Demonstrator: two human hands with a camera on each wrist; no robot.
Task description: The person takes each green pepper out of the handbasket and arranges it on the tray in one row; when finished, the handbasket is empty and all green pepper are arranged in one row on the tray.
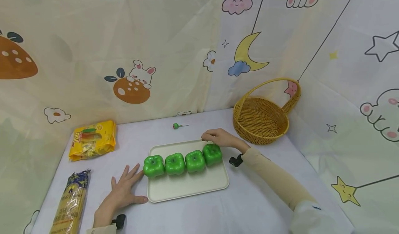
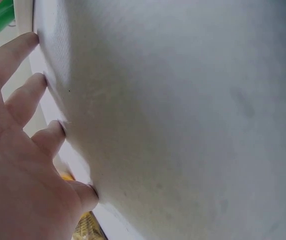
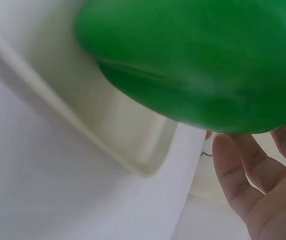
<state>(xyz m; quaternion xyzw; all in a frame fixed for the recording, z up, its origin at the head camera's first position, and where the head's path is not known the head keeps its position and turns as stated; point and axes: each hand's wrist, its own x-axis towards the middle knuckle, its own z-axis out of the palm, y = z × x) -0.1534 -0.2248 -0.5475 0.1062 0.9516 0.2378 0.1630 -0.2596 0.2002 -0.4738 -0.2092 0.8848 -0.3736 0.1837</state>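
A cream tray (image 1: 187, 192) bears several green bell peppers in a slanting row, among them the leftmost pepper (image 1: 154, 166) and the rightmost pepper (image 1: 212, 154). My left hand (image 1: 123, 190) is spread on the tabletop at the tray's left side, with the thumb near its front left corner; the left wrist view shows its fingertips (image 2: 32, 39) on the white cloth. My right hand (image 1: 220, 137) is over the tray's far edge, just behind the rightmost pepper, its fingers loosely bent. In the right wrist view that pepper (image 3: 193, 65) partly covers the fingers (image 3: 233, 175); whether they touch it I cannot tell.
A wicker basket (image 1: 262, 136) with a tall handle stands at the back right. A small green-headed stick (image 1: 176, 126) lies behind the tray. On the left are a yellow snack bag (image 1: 93, 140) and a long pack of noodles (image 1: 70, 203). Printed cloth walls (image 1: 174, 54) border the table.
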